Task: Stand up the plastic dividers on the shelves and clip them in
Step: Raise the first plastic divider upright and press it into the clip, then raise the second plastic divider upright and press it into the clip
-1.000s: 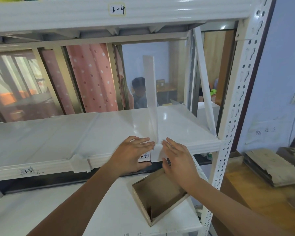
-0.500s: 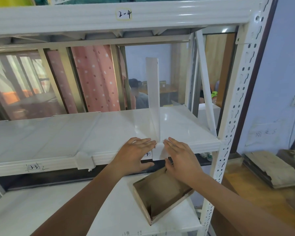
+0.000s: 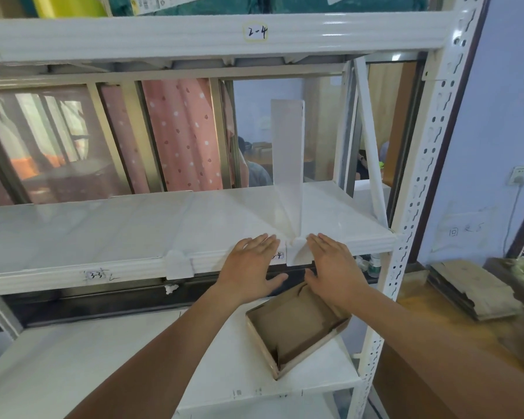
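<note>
The plastic divider stands upright on the shelf, its front clip over the shelf edge. The left hand and right hand flank the clip, each grip wide and empty, fingers spread flat. Earlier both hands pressed closer against it.
</note>
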`<state>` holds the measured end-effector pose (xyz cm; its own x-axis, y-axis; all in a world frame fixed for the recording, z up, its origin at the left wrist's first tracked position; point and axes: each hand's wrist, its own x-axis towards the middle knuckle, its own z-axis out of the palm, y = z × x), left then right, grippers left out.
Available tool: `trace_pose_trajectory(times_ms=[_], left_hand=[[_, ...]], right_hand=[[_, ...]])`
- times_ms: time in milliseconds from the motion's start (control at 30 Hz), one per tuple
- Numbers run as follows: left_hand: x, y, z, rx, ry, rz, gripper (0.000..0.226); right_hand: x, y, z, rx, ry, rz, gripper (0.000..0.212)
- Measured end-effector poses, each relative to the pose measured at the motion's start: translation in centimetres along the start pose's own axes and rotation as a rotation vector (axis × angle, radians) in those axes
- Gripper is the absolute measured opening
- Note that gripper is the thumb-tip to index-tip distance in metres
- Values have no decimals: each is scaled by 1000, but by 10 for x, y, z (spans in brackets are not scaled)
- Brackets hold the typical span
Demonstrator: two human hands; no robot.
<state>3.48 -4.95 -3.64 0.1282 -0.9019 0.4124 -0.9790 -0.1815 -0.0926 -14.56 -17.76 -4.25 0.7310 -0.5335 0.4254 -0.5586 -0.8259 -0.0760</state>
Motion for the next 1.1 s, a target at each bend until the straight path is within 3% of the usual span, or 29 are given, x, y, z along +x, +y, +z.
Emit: trace_pose_trajectory(times_ms=[400,567,833,1100], left_hand=[[-83,-29,-27,-5,-83,-236,88],[-114,-54,-43,43,-105,-302,87],[-147,-121,-70,69,-33,-349,86],[-175,-223,-80,75,-92,-377,85]], right_hand=[[-31,-63,-32,23,-159,84,91],[-30,-93,-42,3,-196,-21,92],[-1,-156,-35,-39,-192,-90,105],[52,-238,-14,-29,-222,-90,117]])
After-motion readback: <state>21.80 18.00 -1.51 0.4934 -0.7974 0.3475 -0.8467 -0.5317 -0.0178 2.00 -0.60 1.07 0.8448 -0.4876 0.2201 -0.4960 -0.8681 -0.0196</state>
